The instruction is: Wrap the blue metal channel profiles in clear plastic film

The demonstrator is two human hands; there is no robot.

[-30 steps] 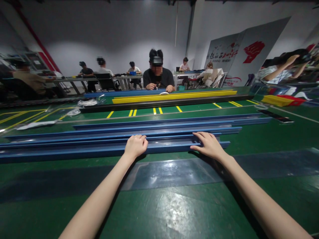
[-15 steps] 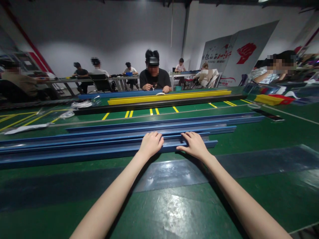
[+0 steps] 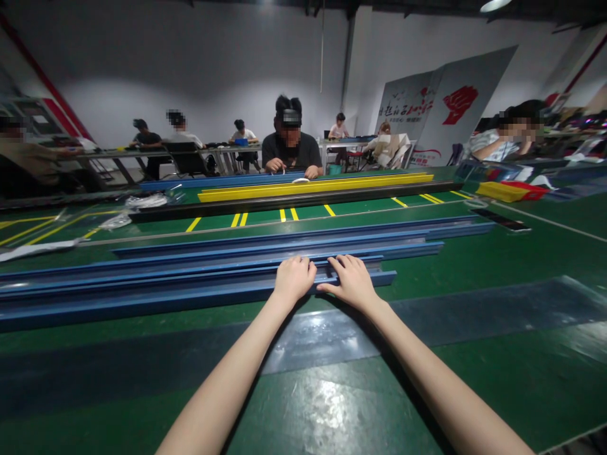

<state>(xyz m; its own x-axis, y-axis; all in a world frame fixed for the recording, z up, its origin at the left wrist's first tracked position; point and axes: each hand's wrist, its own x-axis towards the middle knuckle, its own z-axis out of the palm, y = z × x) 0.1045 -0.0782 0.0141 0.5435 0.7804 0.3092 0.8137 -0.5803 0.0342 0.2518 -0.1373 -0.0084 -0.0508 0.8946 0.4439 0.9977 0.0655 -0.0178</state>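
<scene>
On the green table (image 3: 535,373), the left hand (image 3: 294,278) curls over the nearest blue channel (image 3: 190,294); the half-open right hand (image 3: 353,281) spans it, firmness I cannot tell. Uneven pressing could tip it sideways.

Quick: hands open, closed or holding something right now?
Left hand: curled over the nearest blue rail; grip cannot be told.
Right hand: spread open across the same rail; firm grip cannot be told.

Dim light, glare on green tabletop (image 3: 329,411), frame edges blurred
</scene>
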